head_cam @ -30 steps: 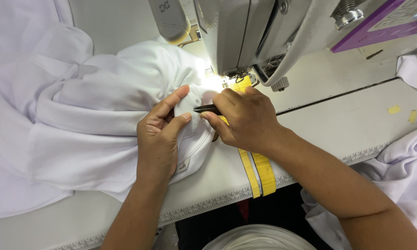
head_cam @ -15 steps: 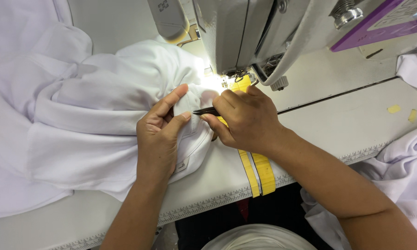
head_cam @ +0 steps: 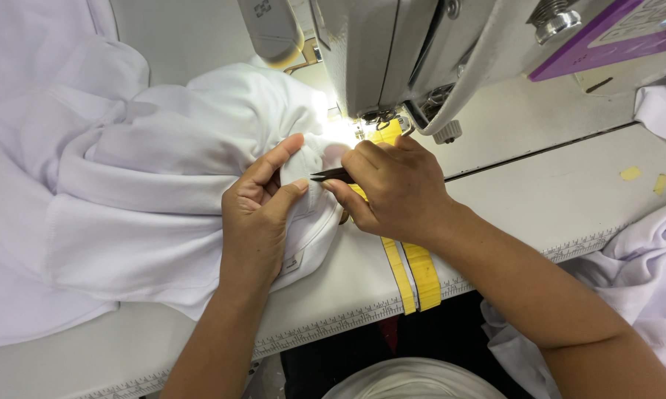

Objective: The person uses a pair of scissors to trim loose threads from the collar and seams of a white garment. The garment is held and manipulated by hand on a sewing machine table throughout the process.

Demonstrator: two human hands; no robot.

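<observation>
Near the frame's centre, under the sewing machine (head_cam: 392, 59), a fold of white garment (head_cam: 163, 185) is pinched by the left hand (head_cam: 263, 214), while dark tweezers (head_cam: 331, 176) are gripped by the right hand (head_cam: 395, 188) on the tabletop (head_cam: 569, 199).

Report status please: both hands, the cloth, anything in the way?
Left hand pinches white cloth. Right hand holds dark tweezers at the fold. Sewing machine close above; nothing blocking.

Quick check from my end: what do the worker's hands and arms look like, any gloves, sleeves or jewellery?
Both the left hand and the right hand are bare: no gloves, rings or finger guards show. Both forearms are uncovered as far as the picture reaches, with no sleeve, watch or bracelet in view. Nails look short and unpainted.
</observation>
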